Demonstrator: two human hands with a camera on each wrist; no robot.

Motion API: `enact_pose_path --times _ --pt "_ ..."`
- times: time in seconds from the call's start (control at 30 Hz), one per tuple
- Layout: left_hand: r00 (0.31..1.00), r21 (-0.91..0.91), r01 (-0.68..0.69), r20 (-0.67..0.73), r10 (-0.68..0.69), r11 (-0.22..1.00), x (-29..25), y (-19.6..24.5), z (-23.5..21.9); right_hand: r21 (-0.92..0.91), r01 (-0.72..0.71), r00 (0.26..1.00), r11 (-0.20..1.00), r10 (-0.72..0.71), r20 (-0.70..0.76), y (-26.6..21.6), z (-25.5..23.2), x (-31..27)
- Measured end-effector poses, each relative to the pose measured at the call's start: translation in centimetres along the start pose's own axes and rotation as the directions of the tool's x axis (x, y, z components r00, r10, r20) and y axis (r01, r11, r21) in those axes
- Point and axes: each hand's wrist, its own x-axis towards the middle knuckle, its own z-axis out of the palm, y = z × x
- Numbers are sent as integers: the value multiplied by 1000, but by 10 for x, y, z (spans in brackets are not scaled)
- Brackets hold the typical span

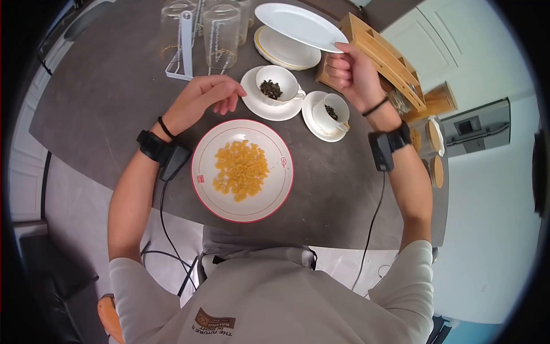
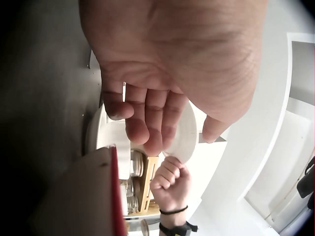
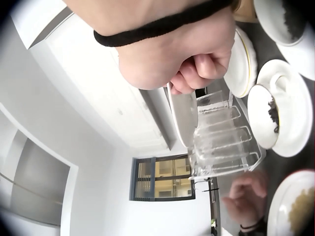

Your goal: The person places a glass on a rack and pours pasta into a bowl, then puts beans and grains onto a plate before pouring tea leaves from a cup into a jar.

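Note:
My right hand (image 1: 356, 77) pinches the edge of a white plate (image 1: 301, 26), which is lifted and tilted over the far side of the table. Below it, in the head view, lies another white plate with a yellow rim (image 1: 281, 56). My left hand (image 1: 207, 98) hangs loosely curled with nothing in it, beside the saucer (image 1: 255, 102) of a teacup (image 1: 281, 74) holding dark tea leaves. A second teacup (image 1: 332, 117) with leaves stands on its saucer to the right. Nearest my body is a red-rimmed plate (image 1: 215, 200) of small yellow pasta-like pieces (image 1: 240, 170).
Glasses (image 1: 222, 37) stand in a white rack (image 1: 186, 49) at the far left. A wooden rack (image 1: 384, 57) is at the right, with jars (image 1: 427, 137) along that table edge. Cables hang from both wrist devices.

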Motion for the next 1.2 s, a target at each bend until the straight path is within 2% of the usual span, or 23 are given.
enact_pose_path --times 0.1,0.17,0.23,0.3,0.37,0.4,0.5,0.63,0.77,1.13,1.2 --pt "1000 -8 -9 -8 9 1000 -1 -2 0 19 47 998 999 -48 45 3 0 -54" --pt "1000 3 -6 -7 6 1000 -1 -1 0 -47 42 999 998 -41 26 8 1 -97" --pt "1000 12 -4 0 4 1000 -1 -4 -1 -67 -24 994 997 17 -106 16 0 -140" --pt "1000 -2 -4 11 4 1000 -1 -4 0 -92 -82 983 992 66 -171 32 -11 -178" --pt "1000 4 -11 18 11 1000 -1 -4 1 -129 -140 984 982 124 -128 47 -28 -209" --pt "1000 14 -10 21 9 1000 -1 -4 2 -148 -188 965 971 155 -211 55 -31 -222" --pt "1000 -3 -1 10 1 1000 -1 -4 4 -124 -233 961 965 208 -184 79 -58 -256" --pt "1000 -4 -6 8 6 1000 -2 -5 4 -79 -291 946 953 274 -175 103 -80 -276" --pt "1000 -9 11 -17 -12 1000 -2 -4 5 -115 -328 937 937 307 -168 118 -88 -274" --pt "999 -18 12 -35 -12 1000 -1 -2 6 -115 -469 883 876 465 -60 140 -85 -266" --pt "1000 -27 4 -31 -5 1000 -1 -4 6 -198 -491 871 848 476 -119 135 -78 -265"
